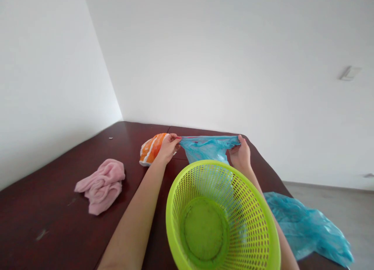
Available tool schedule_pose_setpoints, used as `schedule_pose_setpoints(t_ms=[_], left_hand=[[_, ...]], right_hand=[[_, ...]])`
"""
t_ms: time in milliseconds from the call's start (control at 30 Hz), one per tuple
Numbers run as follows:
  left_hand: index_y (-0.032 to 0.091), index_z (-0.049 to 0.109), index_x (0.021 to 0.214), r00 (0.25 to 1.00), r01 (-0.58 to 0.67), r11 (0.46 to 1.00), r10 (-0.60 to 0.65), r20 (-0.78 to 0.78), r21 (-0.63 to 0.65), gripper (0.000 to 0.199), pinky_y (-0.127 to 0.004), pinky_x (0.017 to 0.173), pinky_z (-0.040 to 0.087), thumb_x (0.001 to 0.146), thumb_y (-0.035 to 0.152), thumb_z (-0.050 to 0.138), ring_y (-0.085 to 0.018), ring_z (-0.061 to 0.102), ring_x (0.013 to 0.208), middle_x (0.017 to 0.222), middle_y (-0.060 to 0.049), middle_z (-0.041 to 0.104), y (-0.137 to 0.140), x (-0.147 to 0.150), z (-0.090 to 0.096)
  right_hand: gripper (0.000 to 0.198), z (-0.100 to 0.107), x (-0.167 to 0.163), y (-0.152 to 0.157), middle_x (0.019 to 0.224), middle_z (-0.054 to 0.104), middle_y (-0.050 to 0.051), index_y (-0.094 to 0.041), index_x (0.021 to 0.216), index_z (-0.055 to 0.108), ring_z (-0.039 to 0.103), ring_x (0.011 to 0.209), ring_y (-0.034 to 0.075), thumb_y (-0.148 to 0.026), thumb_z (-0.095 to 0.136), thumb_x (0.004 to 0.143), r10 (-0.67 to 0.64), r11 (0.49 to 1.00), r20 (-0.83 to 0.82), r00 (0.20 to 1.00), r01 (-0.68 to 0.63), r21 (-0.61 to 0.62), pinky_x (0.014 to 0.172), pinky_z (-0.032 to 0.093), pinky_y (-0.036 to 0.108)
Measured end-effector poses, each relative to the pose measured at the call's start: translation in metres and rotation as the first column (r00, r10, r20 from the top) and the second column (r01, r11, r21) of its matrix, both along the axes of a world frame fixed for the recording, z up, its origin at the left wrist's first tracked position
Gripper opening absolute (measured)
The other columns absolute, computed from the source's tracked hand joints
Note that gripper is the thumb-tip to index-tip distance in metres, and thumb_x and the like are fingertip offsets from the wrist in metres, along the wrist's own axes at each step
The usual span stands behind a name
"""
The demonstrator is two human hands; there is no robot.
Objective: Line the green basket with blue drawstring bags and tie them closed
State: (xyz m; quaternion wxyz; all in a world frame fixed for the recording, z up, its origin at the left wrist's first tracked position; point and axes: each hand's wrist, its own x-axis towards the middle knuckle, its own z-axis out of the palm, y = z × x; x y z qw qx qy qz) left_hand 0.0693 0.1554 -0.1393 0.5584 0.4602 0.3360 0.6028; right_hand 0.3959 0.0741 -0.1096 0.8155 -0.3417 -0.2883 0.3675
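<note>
Two blue plastic bags, one far and one near right, share a scene with two bare hands, one green basket, one pink cloth, one orange-and-white package and one table.

Stretched blue bag partly hidden behind green basket, itself cut off below
</note>
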Motion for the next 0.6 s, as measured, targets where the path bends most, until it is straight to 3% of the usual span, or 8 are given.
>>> schedule_pose_setpoints(t_ms=[133,267,400,500,600], left_hand=[[0.027,0.052,0.103,0.982,-0.187,0.977,0.183,0.049,0.098,0.042,-0.024,0.077,0.06,0.089,0.039,0.089,-0.014,0.072,0.09,0.11,0.0,0.074,0.005,0.006,0.0],[0.027,0.051,0.1,0.944,-0.324,0.925,0.328,0.011,0.198,0.028,-0.028,0.082,0.062,0.098,0.036,0.078,-0.017,0.073,0.098,0.112,-0.002,0.073,0.006,0.002,-0.001],[0.024,0.065,0.086,0.899,-0.357,0.886,0.412,-0.148,0.295,0.012,-0.039,0.097,0.065,0.094,0.023,0.073,-0.027,0.074,0.114,0.11,-0.007,0.074,0.002,-0.016,0.0],[0.023,0.074,0.075,0.853,-0.349,0.868,0.451,-0.263,0.354,0.018,-0.05,0.121,0.059,0.09,0.015,0.068,-0.035,0.07,0.135,0.125,-0.012,0.075,0.0,-0.028,0.001],[0.026,0.082,0.08,0.824,-0.32,0.873,0.448,-0.347,0.367,0.022,-0.056,0.134,0.05,0.085,0.01,0.068,-0.038,0.065,0.144,0.133,-0.014,0.075,0.002,-0.03,-0.002]], right_hand=[[0.061,0.015,-0.006,-0.009,0.077,0.067,-0.008,-0.029,0.088,0.055,0.063,0.065,0.012,-0.054,0.109,0.074,-0.006,0.996,-0.043,0.999,0.009,0.086,0.059,0.057,0.026],[0.059,0.028,-0.014,-0.019,0.082,0.07,-0.006,-0.028,0.086,0.06,0.064,0.069,0.013,-0.057,0.11,0.076,0.013,0.994,0.016,1.0,-0.014,0.108,0.064,0.058,0.027],[0.065,0.034,-0.014,-0.029,0.074,0.059,-0.006,-0.028,0.079,0.057,0.055,0.066,0.014,-0.066,0.11,0.075,-0.006,1.0,0.194,0.981,0.003,0.018,0.063,0.055,0.028],[0.066,0.033,-0.014,-0.032,0.077,0.06,-0.005,-0.027,0.078,0.058,0.056,0.069,0.014,-0.07,0.109,0.075,0.026,0.997,0.281,0.959,-0.003,-0.083,0.066,0.058,0.028],[0.067,0.03,-0.016,-0.031,0.075,0.059,-0.005,-0.027,0.076,0.057,0.055,0.067,0.014,-0.07,0.108,0.076,0.036,0.994,0.305,0.952,-0.004,-0.106,0.064,0.057,0.029]])
